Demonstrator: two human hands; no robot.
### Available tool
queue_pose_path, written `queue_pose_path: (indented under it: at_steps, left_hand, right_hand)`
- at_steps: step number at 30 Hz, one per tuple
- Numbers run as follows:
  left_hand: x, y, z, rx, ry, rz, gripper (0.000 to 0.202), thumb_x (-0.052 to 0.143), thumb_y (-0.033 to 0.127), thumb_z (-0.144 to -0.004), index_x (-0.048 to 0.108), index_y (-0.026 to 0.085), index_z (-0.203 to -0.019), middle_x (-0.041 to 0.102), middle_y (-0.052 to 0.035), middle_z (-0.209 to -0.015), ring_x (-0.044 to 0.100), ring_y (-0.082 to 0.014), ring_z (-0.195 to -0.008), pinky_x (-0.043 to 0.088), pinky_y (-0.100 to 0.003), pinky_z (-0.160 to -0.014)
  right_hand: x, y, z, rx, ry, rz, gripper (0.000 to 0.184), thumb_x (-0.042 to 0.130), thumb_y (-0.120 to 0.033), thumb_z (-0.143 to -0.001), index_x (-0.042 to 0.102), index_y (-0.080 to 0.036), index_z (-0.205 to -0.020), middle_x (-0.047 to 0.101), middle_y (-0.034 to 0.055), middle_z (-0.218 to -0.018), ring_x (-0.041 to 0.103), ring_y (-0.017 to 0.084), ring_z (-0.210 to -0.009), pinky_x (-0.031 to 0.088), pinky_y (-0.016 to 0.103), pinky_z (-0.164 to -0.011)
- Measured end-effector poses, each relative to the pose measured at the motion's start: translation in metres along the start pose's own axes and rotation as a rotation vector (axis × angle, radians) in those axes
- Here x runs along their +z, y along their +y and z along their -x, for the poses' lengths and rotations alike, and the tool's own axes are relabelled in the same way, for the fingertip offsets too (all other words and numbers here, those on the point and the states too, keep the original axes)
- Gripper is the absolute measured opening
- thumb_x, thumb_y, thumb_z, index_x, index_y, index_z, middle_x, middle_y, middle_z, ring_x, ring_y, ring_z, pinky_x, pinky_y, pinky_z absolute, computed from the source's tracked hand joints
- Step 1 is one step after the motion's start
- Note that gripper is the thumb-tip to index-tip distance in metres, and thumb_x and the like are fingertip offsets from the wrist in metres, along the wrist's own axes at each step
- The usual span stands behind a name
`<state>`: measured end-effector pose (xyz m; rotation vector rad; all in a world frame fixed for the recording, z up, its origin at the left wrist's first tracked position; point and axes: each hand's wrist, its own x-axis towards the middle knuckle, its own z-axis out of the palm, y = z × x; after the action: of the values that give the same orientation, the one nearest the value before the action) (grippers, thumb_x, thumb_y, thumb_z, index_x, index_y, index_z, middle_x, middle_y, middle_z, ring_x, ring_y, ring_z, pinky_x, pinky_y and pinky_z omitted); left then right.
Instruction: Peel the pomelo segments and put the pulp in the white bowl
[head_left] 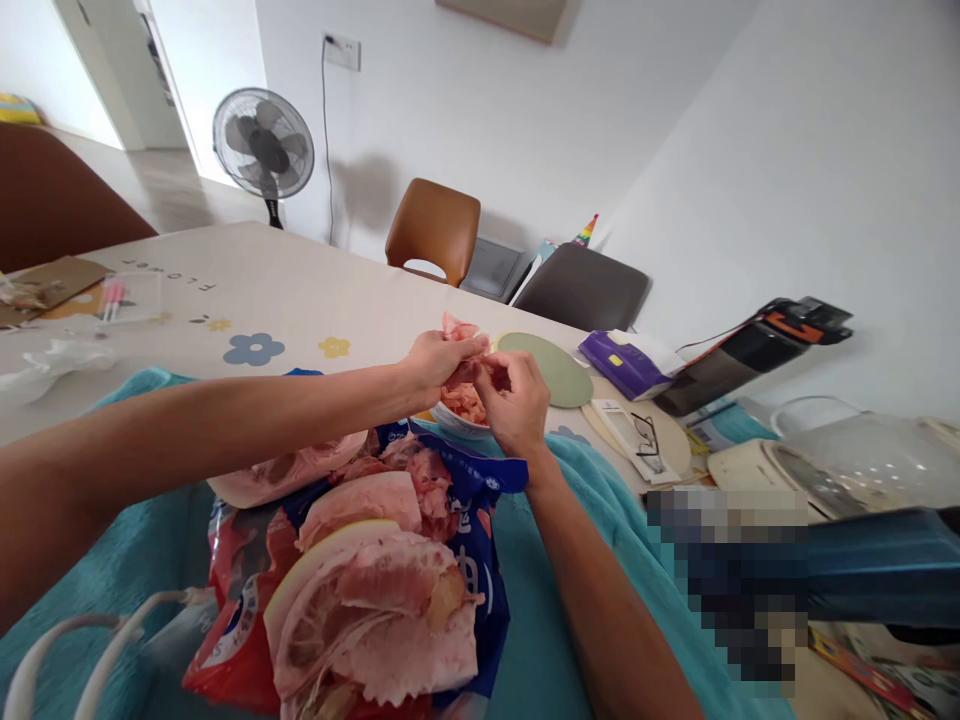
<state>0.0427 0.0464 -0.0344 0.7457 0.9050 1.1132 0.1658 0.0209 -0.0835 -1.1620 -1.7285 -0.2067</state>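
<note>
My left hand [435, 362] is closed on a piece of pink pomelo [459, 328] above a bowl. The fingers of my right hand [519, 402] are pinched together against the lower side of the same piece. Below both hands, the white bowl [459, 428] holds peeled pomelo pulp [466, 404], and my right hand partly covers it. Nearer to me lie thick pomelo rinds [375, 610] with pink pith and torn membranes. They rest on a blue and red plastic bag [491, 580], spread over a teal towel [536, 620].
To the right are a green oval mat [546, 370], a purple tissue pack [622, 362], glasses [646, 436] and a dark tumbler [739, 350]. White handles [97, 650] stand at lower left. Crumpled tissue [52, 368] lies on the left. A fan [264, 145] stands beyond the table.
</note>
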Motion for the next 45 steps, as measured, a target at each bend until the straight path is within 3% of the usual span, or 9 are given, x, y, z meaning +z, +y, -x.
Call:
queue_pose_path:
  at_steps: [6,9,15,22,30,35,38,41,45]
  left_hand:
    - [0.006,-0.003,-0.004,0.033,0.032,-0.005,0.029,0.068,0.007,-0.08,0.05,0.013,-0.058,0.052,0.0016,-0.051,0.049,-0.0059,-0.043,0.038,-0.019,-0.044]
    - [0.008,-0.003,-0.007,0.04,0.03,-0.008,0.031,0.067,0.008,-0.08,0.048,0.014,-0.056,0.05,0.0022,-0.047,0.046,-0.0056,-0.039,0.035,-0.019,-0.042]
    - [0.001,0.009,-0.014,0.089,0.021,0.04,0.023,0.068,0.005,-0.079,0.054,0.012,-0.061,0.057,-0.001,-0.052,0.054,-0.0088,-0.044,0.044,-0.022,-0.049]
    - [-0.012,0.02,-0.012,-0.016,-0.171,-0.06,0.015,0.069,0.011,-0.079,0.06,0.01,-0.067,0.064,-0.0063,-0.058,0.056,-0.0112,-0.046,0.042,-0.025,-0.048]
    - [-0.016,0.022,-0.007,-0.066,-0.176,0.011,0.009,0.065,0.008,-0.075,0.061,0.015,-0.075,0.049,0.0053,-0.045,0.05,-0.0111,-0.04,0.042,-0.026,-0.049]
    - [-0.019,0.022,-0.01,-0.049,-0.195,0.008,0.012,0.059,0.006,-0.076,0.058,0.017,-0.076,0.045,0.0064,-0.044,0.047,-0.0106,-0.039,0.038,-0.024,-0.046]
    - [-0.019,0.021,-0.011,-0.045,-0.199,0.012,0.011,0.059,0.007,-0.076,0.057,0.018,-0.074,0.046,0.0055,-0.047,0.046,-0.0103,-0.04,0.037,-0.024,-0.046]
    - [-0.018,0.019,-0.009,-0.039,-0.233,0.014,0.013,0.059,0.008,-0.077,0.055,0.017,-0.069,0.05,0.003,-0.051,0.048,-0.0106,-0.044,0.037,-0.023,-0.047]
    - [-0.013,0.017,-0.004,-0.021,-0.27,0.032,0.019,0.059,0.005,-0.075,0.052,0.016,-0.061,0.047,0.0032,-0.05,0.046,-0.0085,-0.047,0.037,-0.022,-0.05]
  right_hand:
    - [0.0,0.002,0.002,-0.088,0.048,0.081,0.012,0.054,-0.031,-0.092,0.061,-0.022,-0.088,0.062,0.0048,-0.085,0.058,0.017,-0.073,0.049,0.03,-0.068]
    - [-0.001,0.002,-0.001,-0.023,0.036,0.097,0.014,0.055,-0.032,-0.09,0.06,-0.021,-0.082,0.061,0.0037,-0.08,0.055,0.016,-0.069,0.048,0.03,-0.066]
    - [-0.01,-0.004,-0.013,0.251,-0.154,0.064,0.015,0.057,-0.027,-0.081,0.055,-0.021,-0.067,0.057,0.0005,-0.069,0.051,0.015,-0.063,0.045,0.03,-0.066]
    - [-0.023,-0.006,-0.022,0.306,-0.258,0.091,0.017,0.053,-0.026,-0.081,0.065,-0.02,-0.07,0.065,0.0036,-0.073,0.057,0.017,-0.068,0.044,0.031,-0.068]
    - [-0.027,-0.003,-0.023,0.362,-0.519,0.171,0.028,0.052,-0.034,-0.087,0.073,-0.02,-0.074,0.073,0.0072,-0.078,0.065,0.02,-0.071,0.04,0.029,-0.062]
    - [-0.028,-0.003,-0.024,0.412,-0.443,0.204,0.023,0.056,-0.03,-0.084,0.072,-0.02,-0.071,0.072,0.0058,-0.076,0.064,0.02,-0.072,0.042,0.031,-0.066]
    - [-0.028,-0.006,-0.024,0.342,-0.271,0.2,0.032,0.057,-0.037,-0.086,0.065,-0.02,-0.06,0.069,0.0053,-0.073,0.062,0.02,-0.072,0.044,0.032,-0.069]
    - [-0.026,-0.012,-0.022,0.25,-0.131,0.102,0.019,0.058,-0.033,-0.087,0.07,-0.021,-0.078,0.069,0.0057,-0.086,0.063,0.019,-0.076,0.048,0.033,-0.073]
    - [-0.019,-0.018,-0.016,0.102,-0.225,0.023,0.023,0.052,-0.028,-0.092,0.07,-0.024,-0.105,0.068,0.0061,-0.097,0.062,0.018,-0.076,0.051,0.033,-0.074]
